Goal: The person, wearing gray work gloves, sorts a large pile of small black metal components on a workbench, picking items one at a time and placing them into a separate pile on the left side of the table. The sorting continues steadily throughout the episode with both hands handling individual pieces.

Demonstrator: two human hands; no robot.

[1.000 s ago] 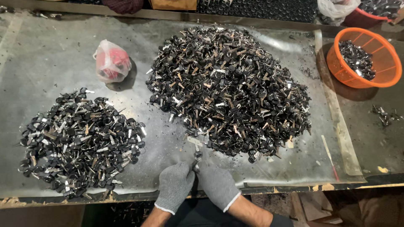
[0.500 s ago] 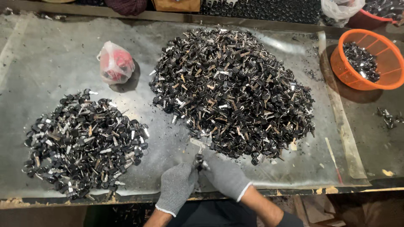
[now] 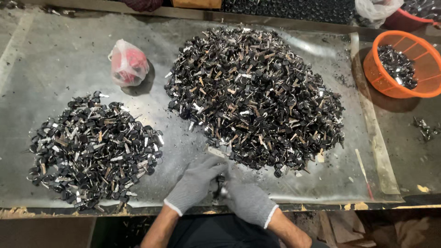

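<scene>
At the near table edge, gloved left hand (image 3: 195, 182) and right hand (image 3: 248, 200) pressed together, fingers clenched on one small black part (image 3: 222, 187). Beyond, smaller pile (image 3: 92, 149) left, big heap (image 3: 257, 96) centre, orange basket (image 3: 420, 89) far right.

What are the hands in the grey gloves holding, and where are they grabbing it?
Both the left hand and right hand pinch one small dark metal part between them, at its two ends. Which part of it exactly cannot be told.

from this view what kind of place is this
Probably a small workshop sorting bench: two heaps of small black-and-metal parts, the large pile and small pile, on a metal-sheeted table, plus an orange basket holding more.
</scene>
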